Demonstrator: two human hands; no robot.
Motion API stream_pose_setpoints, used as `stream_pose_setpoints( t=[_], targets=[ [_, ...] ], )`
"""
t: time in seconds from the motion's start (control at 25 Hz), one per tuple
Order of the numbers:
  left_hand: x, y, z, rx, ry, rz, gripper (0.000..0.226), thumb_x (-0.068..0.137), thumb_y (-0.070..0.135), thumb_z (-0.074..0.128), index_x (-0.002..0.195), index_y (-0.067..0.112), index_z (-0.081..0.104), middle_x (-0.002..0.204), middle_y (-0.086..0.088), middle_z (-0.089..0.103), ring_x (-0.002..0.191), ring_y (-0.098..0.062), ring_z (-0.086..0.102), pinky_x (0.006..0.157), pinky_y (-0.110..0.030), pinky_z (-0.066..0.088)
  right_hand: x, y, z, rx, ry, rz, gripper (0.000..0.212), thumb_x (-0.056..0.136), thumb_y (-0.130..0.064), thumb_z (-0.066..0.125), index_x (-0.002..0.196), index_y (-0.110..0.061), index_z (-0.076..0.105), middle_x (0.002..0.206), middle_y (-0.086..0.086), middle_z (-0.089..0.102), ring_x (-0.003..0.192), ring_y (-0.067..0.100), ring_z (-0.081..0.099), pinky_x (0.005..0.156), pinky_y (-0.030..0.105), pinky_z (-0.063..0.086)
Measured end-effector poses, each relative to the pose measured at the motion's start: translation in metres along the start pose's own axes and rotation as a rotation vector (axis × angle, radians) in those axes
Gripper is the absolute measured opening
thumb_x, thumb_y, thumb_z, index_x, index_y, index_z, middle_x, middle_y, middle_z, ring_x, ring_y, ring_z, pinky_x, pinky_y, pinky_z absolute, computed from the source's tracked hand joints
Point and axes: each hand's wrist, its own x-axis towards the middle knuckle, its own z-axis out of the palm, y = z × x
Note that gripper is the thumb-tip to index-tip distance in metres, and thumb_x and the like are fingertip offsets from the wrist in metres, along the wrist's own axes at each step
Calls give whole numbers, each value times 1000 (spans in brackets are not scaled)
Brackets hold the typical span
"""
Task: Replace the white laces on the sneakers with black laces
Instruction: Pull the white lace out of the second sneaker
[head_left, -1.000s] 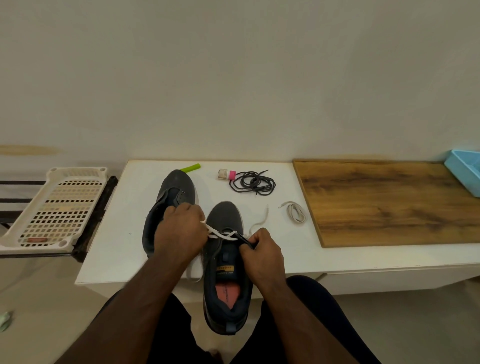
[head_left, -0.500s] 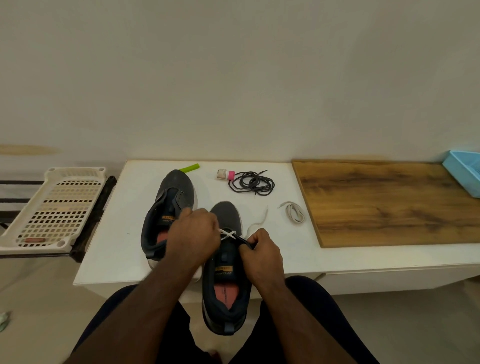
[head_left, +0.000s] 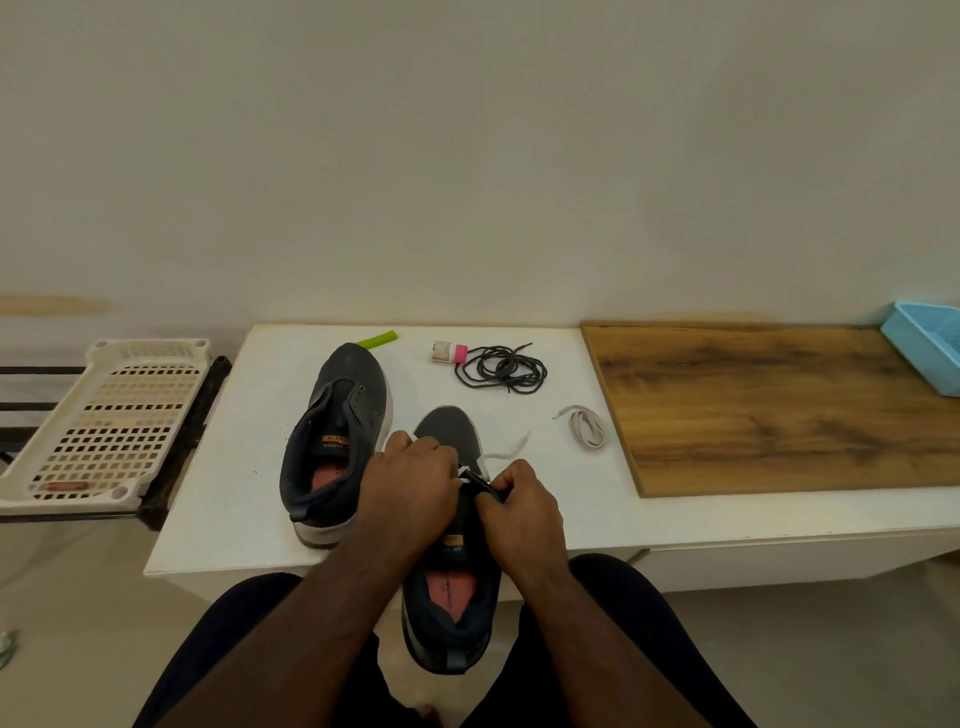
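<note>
- Cream plastic rack (head_left: 104, 421), perforated, lies flat at far left, off the table's left edge.
- White table (head_left: 234, 493) carries both sneakers and the laces.
- Left sneaker (head_left: 332, 441), dark grey, sits on the table toe away; no lace visible in it.
- Green tube-like piece (head_left: 377, 340) lies just beyond that toe.
- Left hand (head_left: 410, 488), fingers curled, over the near sneaker's throat; appears to pinch the white lace (head_left: 506, 452), though the contact itself is hidden.
- Near sneaker (head_left: 452, 571), toe on the table, heel overhanging the front edge between the person's knees.
- Right hand (head_left: 524, 512), fingers curled, pinches the sneaker's dark tongue edge just beside the left hand.
- White lace's loose end trails on the table right of the toe.
- Small bottle with pink cap (head_left: 449, 352) touches the coiled black laces (head_left: 501, 368) at the back.
- Second white lace (head_left: 587, 427), looped, lies near the wooden board (head_left: 779, 405).
- Blue tray (head_left: 927, 353) sits at far right on the board.
</note>
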Motion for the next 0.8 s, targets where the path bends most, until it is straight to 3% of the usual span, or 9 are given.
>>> stream_pose_setpoints(
  t=[0.2,0.32,0.4,0.52,0.68,0.8],
  targets=[
    [8,-20,-9,-185,32,-88,14,93,32,52,91,23,63,95,3,61,91,-18,57,82,-39,52,0,-1,-2,4,-10,16,9,86,-21,59,86,-22,49,81,-4,60,75,15,58,64,30,46],
    [8,-35,-12,-248,34,-169,11,93,29,52,90,23,60,95,3,60,90,-17,56,80,-38,51,-1,-2,-2,4,-14,20,11,87,-22,59,86,-22,49,81,-4,60,74,14,58,63,28,45],
    [4,-34,-11,-244,29,-144,14,91,29,53,101,26,62,106,3,63,98,-18,56,84,-40,51,-1,-2,-2,3,-15,14,11,86,-23,60,86,-22,49,80,-4,60,74,14,58,62,28,45],
    [2,-20,-5,-206,-20,-31,35,89,37,57,124,31,62,123,6,62,115,-21,53,94,-40,49,-1,-2,-2,8,-15,8,12,85,-23,60,85,-22,49,80,-4,60,74,15,58,64,31,47],
    [2,-10,-3,-119,-27,-30,19,92,40,55,100,30,68,106,7,62,106,-18,53,87,-36,50,0,-1,-1,7,-2,5,11,86,-23,60,86,-21,49,80,-4,60,75,16,59,69,36,51],
    [3,-14,-8,-138,-12,-36,19,94,35,51,92,25,67,98,6,60,99,-17,54,83,-37,51,-1,0,-1,8,0,10,10,87,-21,59,86,-21,49,80,-4,60,74,15,58,69,35,51]
  ],
)
